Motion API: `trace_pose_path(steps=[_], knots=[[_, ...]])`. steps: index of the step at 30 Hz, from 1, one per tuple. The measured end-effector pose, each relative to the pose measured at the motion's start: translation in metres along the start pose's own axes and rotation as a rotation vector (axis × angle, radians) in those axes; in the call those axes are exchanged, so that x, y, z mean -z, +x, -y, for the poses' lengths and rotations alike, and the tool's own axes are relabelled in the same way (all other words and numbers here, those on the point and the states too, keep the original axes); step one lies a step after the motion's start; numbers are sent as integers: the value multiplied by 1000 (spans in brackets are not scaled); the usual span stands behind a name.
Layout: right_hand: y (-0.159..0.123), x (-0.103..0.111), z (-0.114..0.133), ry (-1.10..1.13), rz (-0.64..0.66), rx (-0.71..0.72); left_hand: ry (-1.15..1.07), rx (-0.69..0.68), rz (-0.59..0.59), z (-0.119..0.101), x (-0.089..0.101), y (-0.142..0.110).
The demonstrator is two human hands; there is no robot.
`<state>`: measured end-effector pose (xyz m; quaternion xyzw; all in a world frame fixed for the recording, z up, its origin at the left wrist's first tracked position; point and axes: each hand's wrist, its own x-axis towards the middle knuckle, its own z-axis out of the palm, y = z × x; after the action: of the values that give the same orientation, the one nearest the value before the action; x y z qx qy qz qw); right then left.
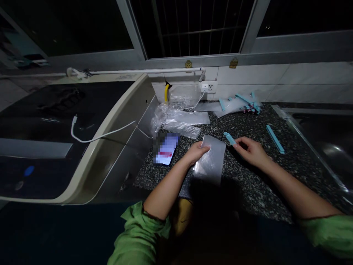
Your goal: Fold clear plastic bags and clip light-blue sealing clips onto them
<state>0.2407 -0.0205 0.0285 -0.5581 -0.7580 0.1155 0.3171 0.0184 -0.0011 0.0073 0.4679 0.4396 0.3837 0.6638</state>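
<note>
My left hand (pixel 198 151) is closed on a clear plastic bag (pixel 211 165), the thumb lying over its upper left part. The bag hangs flat over the front of the speckled dark counter. To its right, my right hand (pixel 252 151) pinches a light-blue bag clip (pixel 229 138) near one end, with the other end pointing up and left, apart from the bag. Another long blue clip (pixel 275 139) lies on the counter beyond my right hand. Several more blue clips (pixel 245 101) are heaped at the back, partly on clear plastic.
A phone (pixel 167 149) with a lit screen lies left of the bag. Crumpled plastic bags (pixel 179 119) sit behind it. A washing machine (pixel 110 147) stands at left, a white cable (pixel 110 138) across it. A metal sink (pixel 331 147) is at right, and a socket (pixel 211 87) is on the tiled wall.
</note>
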Motion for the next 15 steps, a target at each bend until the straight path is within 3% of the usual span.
trace_pose_path(steps=[11, 13, 15], knots=[[-7, -11, 15, 179, 60, 61, 88, -31, 58, 1, -4, -1], [-8, -13, 16, 204, 39, 67, 182, -59, 6, -2, 0, -2], [-8, -14, 16, 210, 1, 49, 336, -120, -154, -7, 8, -3]])
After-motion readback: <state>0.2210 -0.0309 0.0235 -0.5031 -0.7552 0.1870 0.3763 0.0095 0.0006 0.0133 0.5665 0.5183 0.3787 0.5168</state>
